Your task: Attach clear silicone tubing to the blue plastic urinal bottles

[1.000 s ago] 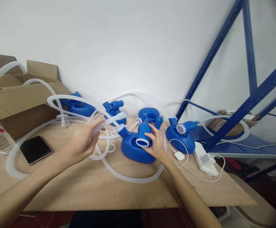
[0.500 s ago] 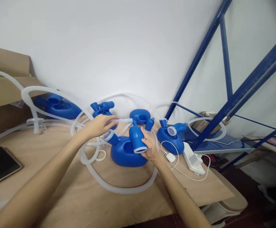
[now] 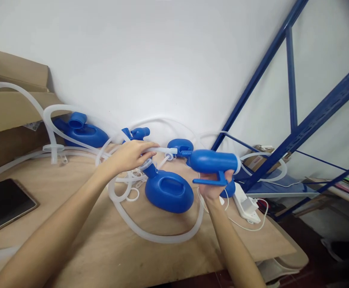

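My left hand (image 3: 134, 155) is closed around a translucent plastic tube (image 3: 165, 150) near its end. My right hand (image 3: 212, 187) grips a blue cylindrical urinal cup (image 3: 213, 161) from below; it has a pale rim at its wide right end and a flat blue strip underneath. The cup's narrow nozzle (image 3: 186, 153) faces the tube's end. They meet or nearly touch; I cannot tell whether one is inside the other. Below them on the table lies a blue urinal bottle (image 3: 170, 204) with a grip opening and an angled neck, touched by neither hand.
More blue bottles stand behind, one by the cardboard box (image 3: 15, 108) at left. Loose tubing (image 3: 162, 239) loops over the wooden table (image 3: 102, 256). A phone (image 3: 6, 204) lies left, a power strip (image 3: 246, 204) right, beside a blue metal rack (image 3: 261, 60).
My right hand has moved right and turned the blue cup from hanging downward to lying level, its nozzle toward the tube. The blue bottle below is now uncovered. My left hand still holds the tube.
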`<state>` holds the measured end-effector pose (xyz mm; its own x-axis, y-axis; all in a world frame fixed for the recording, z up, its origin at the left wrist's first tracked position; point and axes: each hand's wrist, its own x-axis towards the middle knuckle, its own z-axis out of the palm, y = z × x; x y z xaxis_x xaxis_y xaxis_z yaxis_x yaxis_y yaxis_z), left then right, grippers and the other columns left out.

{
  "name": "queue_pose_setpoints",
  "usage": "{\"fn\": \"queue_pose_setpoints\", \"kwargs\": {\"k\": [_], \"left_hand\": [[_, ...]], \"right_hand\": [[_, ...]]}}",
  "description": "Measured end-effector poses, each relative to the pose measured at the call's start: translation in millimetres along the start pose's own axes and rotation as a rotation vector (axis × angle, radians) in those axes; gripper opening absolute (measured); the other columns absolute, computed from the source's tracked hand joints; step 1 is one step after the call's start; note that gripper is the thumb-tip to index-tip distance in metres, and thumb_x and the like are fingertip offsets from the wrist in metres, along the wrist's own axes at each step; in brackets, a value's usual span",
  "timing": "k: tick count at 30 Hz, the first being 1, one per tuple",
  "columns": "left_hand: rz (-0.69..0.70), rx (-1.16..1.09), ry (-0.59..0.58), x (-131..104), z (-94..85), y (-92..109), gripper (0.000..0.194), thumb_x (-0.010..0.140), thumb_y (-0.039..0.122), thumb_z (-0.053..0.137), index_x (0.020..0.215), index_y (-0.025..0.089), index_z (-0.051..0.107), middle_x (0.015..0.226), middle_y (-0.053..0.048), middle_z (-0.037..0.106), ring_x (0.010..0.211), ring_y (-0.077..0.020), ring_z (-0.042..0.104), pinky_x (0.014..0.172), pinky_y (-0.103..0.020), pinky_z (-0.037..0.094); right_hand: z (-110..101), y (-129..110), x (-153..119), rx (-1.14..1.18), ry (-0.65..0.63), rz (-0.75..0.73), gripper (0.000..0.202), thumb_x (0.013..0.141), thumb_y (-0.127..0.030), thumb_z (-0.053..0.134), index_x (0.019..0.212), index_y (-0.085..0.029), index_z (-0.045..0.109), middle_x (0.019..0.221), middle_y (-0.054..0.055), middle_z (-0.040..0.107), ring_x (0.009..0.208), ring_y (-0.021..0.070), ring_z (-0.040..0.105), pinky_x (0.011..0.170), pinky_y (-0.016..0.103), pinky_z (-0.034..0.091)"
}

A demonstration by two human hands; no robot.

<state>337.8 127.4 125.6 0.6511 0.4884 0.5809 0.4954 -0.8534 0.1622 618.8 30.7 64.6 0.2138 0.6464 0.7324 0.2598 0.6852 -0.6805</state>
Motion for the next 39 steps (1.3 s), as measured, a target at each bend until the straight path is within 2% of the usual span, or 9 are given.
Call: {"fn": "queue_pose_setpoints", "kwargs": {"k": [3, 5, 10, 17, 21, 27, 30, 33, 39], "left_hand": [[0.064, -0.081, 0.119, -6.5, -26.5, 5.9, 0.042, 0.104, 0.041, 0.051, 0.131, 0.018, 0.072, 0.106, -0.008, 0.081, 0.085, -0.0227, 0.074, 0.080, -0.031, 0.053], [0.096, -0.110, 0.179, -11.5, -40.0, 10.9, 0.040, 0.103, 0.040, 0.053, 0.130, 0.018, 0.072, 0.097, -0.005, 0.080, 0.073, -0.0186, 0.070, 0.073, -0.028, 0.050], [0.092, -0.094, 0.309, -21.0, -55.7, 12.0, 0.037, 0.103, 0.036, 0.053, 0.129, 0.015, 0.070, 0.077, -0.001, 0.074, 0.055, -0.0131, 0.060, 0.060, -0.024, 0.044], [0.167, -0.060, 0.307, -21.3, -59.6, 7.4, 0.033, 0.103, 0.032, 0.054, 0.125, 0.015, 0.073, 0.070, 0.001, 0.073, 0.054, -0.0115, 0.060, 0.057, -0.021, 0.043], [0.166, -0.050, 0.327, -21.2, -60.7, 5.0, 0.031, 0.103, 0.032, 0.056, 0.122, 0.017, 0.074, 0.069, 0.001, 0.072, 0.048, -0.0093, 0.054, 0.053, -0.020, 0.042], [0.197, 0.005, 0.342, -23.6, -63.2, 7.2, 0.027, 0.101, 0.028, 0.059, 0.122, 0.020, 0.073, 0.070, 0.002, 0.072, 0.048, -0.0097, 0.054, 0.053, -0.021, 0.042], [0.223, 0.024, 0.351, -23.5, -61.9, 14.9, 0.025, 0.101, 0.027, 0.058, 0.121, 0.018, 0.072, 0.061, 0.005, 0.064, 0.046, -0.0098, 0.052, 0.052, -0.021, 0.041], [0.210, 0.030, 0.381, -23.2, -60.7, 19.2, 0.023, 0.102, 0.030, 0.059, 0.119, 0.019, 0.071, 0.056, 0.006, 0.061, 0.044, -0.0105, 0.051, 0.051, -0.022, 0.040], [0.241, 0.077, 0.434, -23.6, -62.2, 21.3, 0.024, 0.104, 0.038, 0.060, 0.116, 0.022, 0.071, 0.080, 0.000, 0.077, 0.057, -0.0133, 0.064, 0.057, -0.023, 0.047]], "right_hand": [[0.6, -16.4, 30.7, 0.191, 0.189, -0.017, 0.071, 0.087, -0.085, 0.042, 0.131, -0.036, 0.069, 0.122, 0.004, 0.078, 0.123, 0.0308, 0.072, 0.093, 0.052, 0.064], [4.6, -26.5, 47.9, 0.245, 0.223, -0.029, 0.075, 0.082, -0.087, 0.045, 0.131, -0.035, 0.070, 0.115, 0.004, 0.080, 0.119, 0.0313, 0.073, 0.092, 0.051, 0.064], [19.9, -36.4, 71.0, 0.154, 0.003, -0.176, 0.084, 0.069, -0.091, 0.050, 0.130, -0.037, 0.069, 0.113, 0.004, 0.079, 0.120, 0.0363, 0.072, 0.100, 0.057, 0.060], [27.7, -28.3, 76.0, 0.466, -0.233, -0.254, 0.059, 0.067, -0.064, 0.078, 0.117, -0.036, 0.064, 0.132, 0.005, 0.072, 0.116, 0.0364, 0.072, 0.103, 0.066, 0.055], [25.3, -34.5, 72.2, 0.468, -0.095, -0.263, 0.059, 0.066, -0.058, 0.080, 0.118, -0.037, 0.062, 0.127, 0.004, 0.071, 0.130, 0.0355, 0.063, 0.115, 0.067, 0.047], [21.3, -50.1, 67.4, 0.450, 0.029, -0.226, 0.060, 0.062, -0.059, 0.082, 0.114, -0.037, 0.062, 0.116, 0.003, 0.073, 0.128, 0.0370, 0.064, 0.125, 0.070, 0.033], [20.7, -52.1, 66.1, 0.387, 0.030, -0.169, 0.071, 0.058, -0.064, 0.084, 0.117, -0.036, 0.057, 0.123, 0.004, 0.072, 0.134, 0.0402, 0.061, 0.121, 0.071, 0.039], [14.5, -53.3, 66.7, 0.402, -0.080, -0.119, 0.074, 0.056, -0.061, 0.089, 0.116, -0.036, 0.054, 0.126, 0.005, 0.073, 0.133, 0.0418, 0.063, 0.111, 0.071, 0.048], [-17.3, -58.3, 70.8, 0.187, -0.305, -0.060, 0.062, 0.063, -0.044, 0.095, 0.114, -0.032, 0.062, 0.130, 0.006, 0.073, 0.128, 0.0346, 0.066, 0.102, 0.053, 0.058]]}}
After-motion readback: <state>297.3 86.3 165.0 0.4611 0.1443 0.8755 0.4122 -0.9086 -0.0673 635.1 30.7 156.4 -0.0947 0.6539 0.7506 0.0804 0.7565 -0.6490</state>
